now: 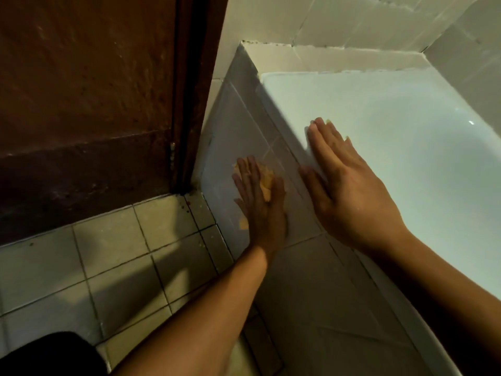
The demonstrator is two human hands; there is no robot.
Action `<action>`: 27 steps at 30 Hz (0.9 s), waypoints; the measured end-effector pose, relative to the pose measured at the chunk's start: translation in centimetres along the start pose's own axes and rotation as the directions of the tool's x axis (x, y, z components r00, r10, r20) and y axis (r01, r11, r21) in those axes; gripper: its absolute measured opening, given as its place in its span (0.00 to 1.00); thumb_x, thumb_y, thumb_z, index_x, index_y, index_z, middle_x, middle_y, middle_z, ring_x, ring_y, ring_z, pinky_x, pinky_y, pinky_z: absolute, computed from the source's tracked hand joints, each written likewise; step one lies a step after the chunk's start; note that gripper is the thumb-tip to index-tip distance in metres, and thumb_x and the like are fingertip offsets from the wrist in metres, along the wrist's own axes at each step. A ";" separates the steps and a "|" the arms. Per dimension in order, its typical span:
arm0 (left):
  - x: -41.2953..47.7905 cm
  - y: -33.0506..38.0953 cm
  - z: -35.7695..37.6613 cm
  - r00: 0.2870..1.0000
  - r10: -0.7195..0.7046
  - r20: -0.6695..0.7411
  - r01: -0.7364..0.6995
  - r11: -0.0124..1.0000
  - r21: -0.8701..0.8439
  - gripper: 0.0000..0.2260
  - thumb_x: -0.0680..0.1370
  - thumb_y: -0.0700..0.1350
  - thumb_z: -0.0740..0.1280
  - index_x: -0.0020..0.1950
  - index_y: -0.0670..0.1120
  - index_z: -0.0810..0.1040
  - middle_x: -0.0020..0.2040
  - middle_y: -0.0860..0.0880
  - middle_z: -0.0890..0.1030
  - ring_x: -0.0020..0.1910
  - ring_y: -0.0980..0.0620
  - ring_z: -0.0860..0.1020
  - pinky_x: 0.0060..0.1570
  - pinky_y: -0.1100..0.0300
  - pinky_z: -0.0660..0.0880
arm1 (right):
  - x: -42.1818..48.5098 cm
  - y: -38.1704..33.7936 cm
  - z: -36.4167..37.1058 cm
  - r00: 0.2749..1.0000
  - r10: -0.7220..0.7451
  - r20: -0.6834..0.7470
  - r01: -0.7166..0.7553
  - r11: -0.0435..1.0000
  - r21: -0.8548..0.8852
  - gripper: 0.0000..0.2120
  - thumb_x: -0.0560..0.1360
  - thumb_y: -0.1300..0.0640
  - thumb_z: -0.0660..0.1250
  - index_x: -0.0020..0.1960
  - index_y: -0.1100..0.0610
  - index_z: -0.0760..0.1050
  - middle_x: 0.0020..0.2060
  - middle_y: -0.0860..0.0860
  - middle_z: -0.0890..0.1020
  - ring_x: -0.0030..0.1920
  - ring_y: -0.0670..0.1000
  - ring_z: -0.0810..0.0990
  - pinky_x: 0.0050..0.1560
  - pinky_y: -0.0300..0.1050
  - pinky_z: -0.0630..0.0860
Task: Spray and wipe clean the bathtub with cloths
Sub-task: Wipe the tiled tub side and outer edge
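Observation:
The white bathtub (406, 137) fills the right side, and its tiled outer panel (238, 126) drops to the floor. My left hand (260, 202) lies flat with straight fingers on that panel, pressing a yellow-orange cloth (267, 180) against the tiles. Only scraps of the cloth show between and beside the fingers. My right hand (347, 185) rests flat on the tub's rim (292, 137), fingers straight and holding nothing. No spray bottle is in view.
A dark brown door (89, 104) and its frame stand at the left, close to the tub's corner. Beige floor tiles (122, 253) with dark grout lie below. White wall tiles (352, 23) back the tub. A dark shape (48, 354) sits at the bottom left.

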State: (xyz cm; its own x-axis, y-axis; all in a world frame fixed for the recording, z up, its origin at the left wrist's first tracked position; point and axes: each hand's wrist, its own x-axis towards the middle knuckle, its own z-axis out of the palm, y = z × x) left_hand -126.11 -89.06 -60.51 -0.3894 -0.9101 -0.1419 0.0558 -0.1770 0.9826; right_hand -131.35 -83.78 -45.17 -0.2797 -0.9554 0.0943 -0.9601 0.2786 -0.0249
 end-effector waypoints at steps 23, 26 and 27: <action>-4.8 -5.5 0.5 0.991 0.126 -0.034 -0.123 0.990 0.064 0.45 0.69 0.82 0.45 0.81 0.62 0.44 0.82 0.61 0.39 0.80 0.57 0.34 0.75 0.35 0.33 | -4.2 -0.6 -1.4 1.000 0.026 0.001 -0.026 0.999 -0.045 0.32 0.84 0.50 0.61 0.83 0.54 0.52 0.82 0.50 0.54 0.81 0.49 0.52 0.77 0.42 0.47; -6.4 -5.8 1.2 0.997 0.080 -0.009 -0.080 0.994 0.070 0.44 0.69 0.82 0.44 0.81 0.62 0.43 0.82 0.61 0.38 0.80 0.56 0.34 0.75 0.36 0.32 | -4.4 -0.4 -1.2 1.000 0.014 0.021 -0.012 0.996 -0.091 0.34 0.84 0.50 0.61 0.83 0.56 0.50 0.82 0.53 0.53 0.82 0.52 0.51 0.77 0.43 0.46; -7.4 -5.7 1.7 0.991 0.137 0.004 -0.137 0.985 0.102 0.43 0.71 0.81 0.45 0.81 0.62 0.43 0.82 0.59 0.38 0.80 0.55 0.33 0.75 0.37 0.32 | -4.1 -0.5 -1.3 0.999 0.021 0.024 -0.019 0.996 -0.091 0.34 0.84 0.50 0.61 0.83 0.57 0.50 0.82 0.53 0.53 0.82 0.52 0.51 0.77 0.42 0.46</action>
State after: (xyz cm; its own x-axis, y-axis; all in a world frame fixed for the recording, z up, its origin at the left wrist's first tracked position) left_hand -125.10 -80.72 -64.92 -0.3818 -0.9242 -0.0050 0.0148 -0.0115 0.9998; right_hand -129.76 -79.88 -44.28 -0.3000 -0.9514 0.0699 -0.9504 0.3044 0.0640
